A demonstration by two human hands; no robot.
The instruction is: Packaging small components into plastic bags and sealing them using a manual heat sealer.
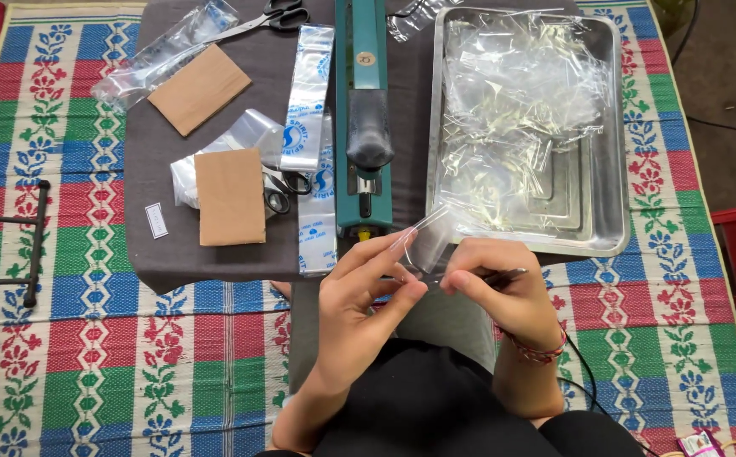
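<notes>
Small clear plastic pouch (429, 239) is held up between both hands, just in front of the near end of the teal heat sealer (363, 118) and close to the near left corner of the steel tray (613, 152). The left hand (359, 296) is closed on the pouch's lower left edge, its fingers (402, 245) stretched along the film with the thumb pressed underneath. The right hand (503, 288) is pinched on the pouch's lower right edge, and a thin dark pen-like tool (503, 275) is also gripped in it, lying across the fingers and pointing to the right. A red thread band (537, 349) is worn on the right wrist. The tray is filled with a loose heap of clear pouches (520, 110). Left of the sealer, two strips of printed clear film (309, 93) are laid on a dark grey cloth (165, 245), beside two brown card pieces (231, 196), a pair of black-handled scissors (282, 188) partly covered by them, and a small white label (156, 220). A second pair of scissors (271, 17) is seen at the far edge, next to more clear bags (165, 51). Everything is spread on a woven mat (89, 338) patterned in red, green, blue and white.
</notes>
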